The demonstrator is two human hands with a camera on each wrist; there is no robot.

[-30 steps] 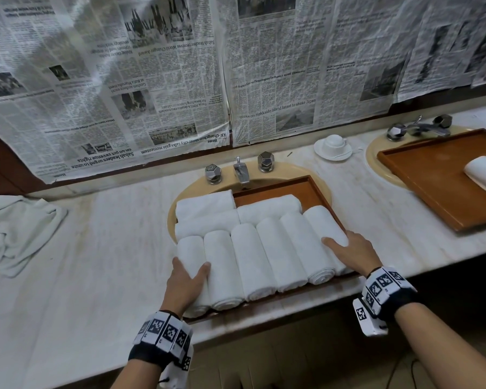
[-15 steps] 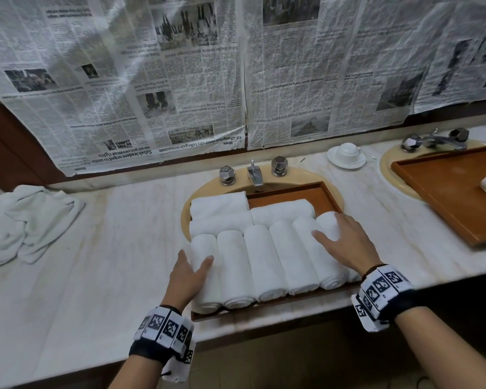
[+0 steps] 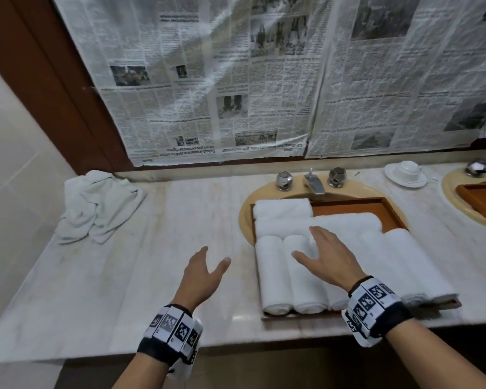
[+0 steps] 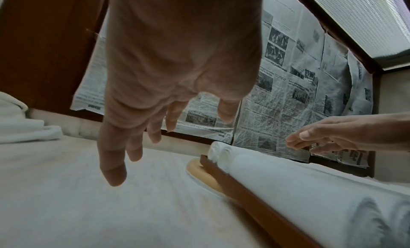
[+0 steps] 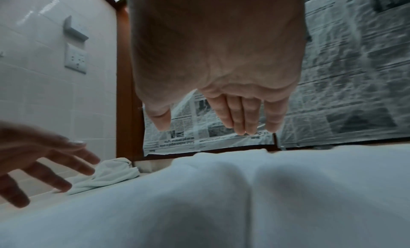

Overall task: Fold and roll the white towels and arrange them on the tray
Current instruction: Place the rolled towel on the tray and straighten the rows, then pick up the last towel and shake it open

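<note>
Several rolled white towels (image 3: 272, 273) fill a brown wooden tray (image 3: 390, 209) that sits over a basin. A heap of unfolded white towels (image 3: 98, 204) lies at the counter's far left; the same heap (image 5: 111, 173) shows in the right wrist view. My left hand (image 3: 205, 273) hovers over bare counter left of the tray, fingers straight, holding nothing. My right hand (image 3: 320, 256) hovers above the rolls with straight fingers, not touching them. In the left wrist view the left hand (image 4: 142, 143) hangs above the marble beside the tray edge (image 4: 244, 185).
A tap with two knobs (image 3: 314, 183) stands behind the tray. A white cup on a saucer (image 3: 406, 172) sits to the right, beside a second basin with another tray (image 3: 483, 197). Newspaper covers the wall behind. The marble counter (image 3: 152, 276) stretches left to a tiled wall.
Both hands have lifted off the end rolls and moved left; the left hand is now over bare counter. The head view has swung left, bringing the towel heap closer to centre.
</note>
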